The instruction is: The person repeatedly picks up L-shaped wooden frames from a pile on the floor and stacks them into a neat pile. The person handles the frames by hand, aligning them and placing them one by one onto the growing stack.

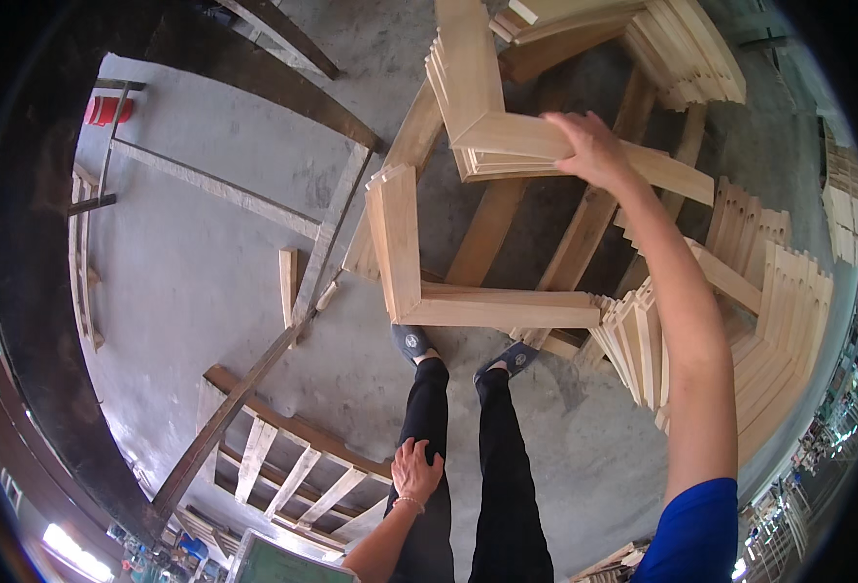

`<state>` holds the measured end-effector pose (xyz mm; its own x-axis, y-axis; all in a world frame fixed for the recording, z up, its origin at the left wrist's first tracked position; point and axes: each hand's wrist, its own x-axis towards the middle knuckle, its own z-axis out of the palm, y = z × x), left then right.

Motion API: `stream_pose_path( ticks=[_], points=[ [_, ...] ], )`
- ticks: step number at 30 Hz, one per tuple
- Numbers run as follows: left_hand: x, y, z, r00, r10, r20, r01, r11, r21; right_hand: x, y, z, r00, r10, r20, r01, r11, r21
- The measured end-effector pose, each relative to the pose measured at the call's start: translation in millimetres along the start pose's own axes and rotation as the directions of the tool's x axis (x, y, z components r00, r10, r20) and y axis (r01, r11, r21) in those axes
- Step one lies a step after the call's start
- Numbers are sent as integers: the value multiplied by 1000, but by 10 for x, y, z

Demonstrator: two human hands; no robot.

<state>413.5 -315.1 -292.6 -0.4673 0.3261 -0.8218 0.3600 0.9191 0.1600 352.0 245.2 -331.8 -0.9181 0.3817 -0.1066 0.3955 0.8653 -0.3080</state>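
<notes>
1. Your right hand (592,148) is up and extended, fingers curled over the top edge of a stack of pale L-shaped wooden frame corners (507,136). It grips the horizontal leg of that stack, near its right end.
2. That gripped stack sits high in view, on the slatted wooden pallet (487,233) in front of you. Its vertical leg runs up toward the top edge of the frame.
3. Your left hand (416,470) rests flat on your left thigh, fingers spread and relaxed, holding nothing. A thin bracelet is on that wrist.
4. A second stack of pale L-shaped wooden corners (419,272) stands just below and left of the gripped one, just above your feet. Not touched by either hand.
5. More fanned stacks of light wooden strips (769,321) lie to the right of your right arm, and another pile (682,49) sits at top right.
6. You stand on a grey concrete floor (196,272) in black trousers and dark slip-on shoes (411,342), toes just beside the pallet edge.
7. Lower left: a second slatted wooden pallet (293,466) lies flat on the floor, a long dark timber beam (254,369) running diagonally across it.
8. A red container (108,110) stands far off at upper left.
</notes>
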Motion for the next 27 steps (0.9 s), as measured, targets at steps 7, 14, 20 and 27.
stream_pose_path(
  ticks=[7, 14, 20, 27],
  points=[
    [14, -7, 55, 1000, -3, -15, 3, 1000, -2, -118, 98, 525, 965, 147, -218, -178, 976, -129],
    [-13, -52, 11, 999, -47, -19, 48, 998, 48, -281, -1351, 1337, 911, 102, 399, -220, 940, 262],
    [45, 84, 3, 1000, -21, 14, 21, 999, 28, -1357, -1670, 2102, 847, 94, 523, -226, 954, 195],
    [19, 54, 2, 1000, -18, -9, 19, 998, 53, -1253, -1606, 1586, 899, 105, 424, -308, 841, 445]
  ],
)
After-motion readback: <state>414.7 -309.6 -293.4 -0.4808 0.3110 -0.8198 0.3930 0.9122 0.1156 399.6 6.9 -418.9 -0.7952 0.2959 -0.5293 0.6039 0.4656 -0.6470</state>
